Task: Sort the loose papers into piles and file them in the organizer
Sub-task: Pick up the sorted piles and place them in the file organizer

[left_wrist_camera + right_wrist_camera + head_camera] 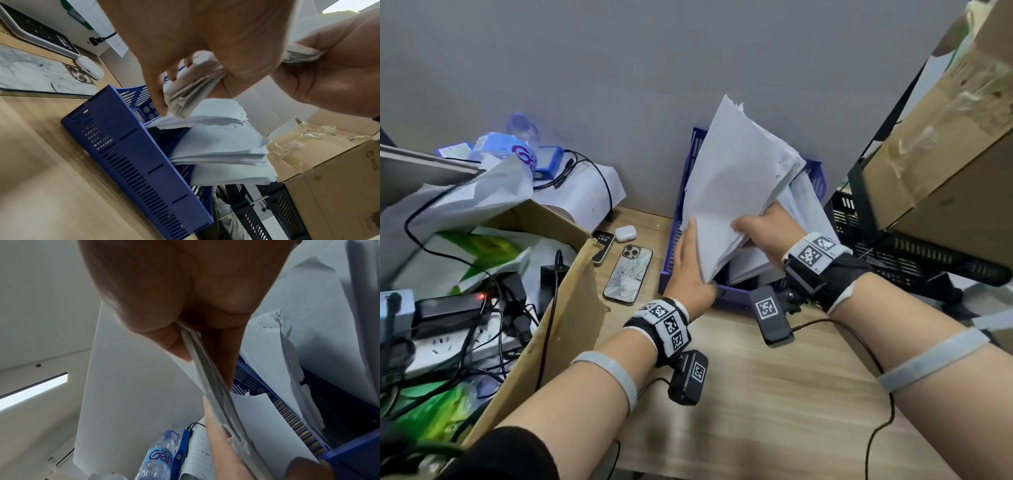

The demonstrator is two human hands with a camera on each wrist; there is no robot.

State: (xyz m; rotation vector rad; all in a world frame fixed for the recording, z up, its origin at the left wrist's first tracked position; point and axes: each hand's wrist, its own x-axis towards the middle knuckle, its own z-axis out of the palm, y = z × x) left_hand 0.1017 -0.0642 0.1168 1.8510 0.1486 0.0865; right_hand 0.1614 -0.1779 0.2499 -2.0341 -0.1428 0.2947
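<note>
A thick stack of white papers stands tilted over the blue slotted organizer at the back of the desk. My left hand grips the stack's lower left edge, thumb in front. My right hand pinches its lower right edge. In the left wrist view my left fingers curl round the stack's bottom corner, just above the organizer. Other paper piles lie in its compartments. The right wrist view shows my thumb and fingers clamping the stack's edge.
A phone and a white earbuds case lie just left of the organizer. An open cardboard box with cables and a power strip fills the left. A black tray and a big carton crowd the right.
</note>
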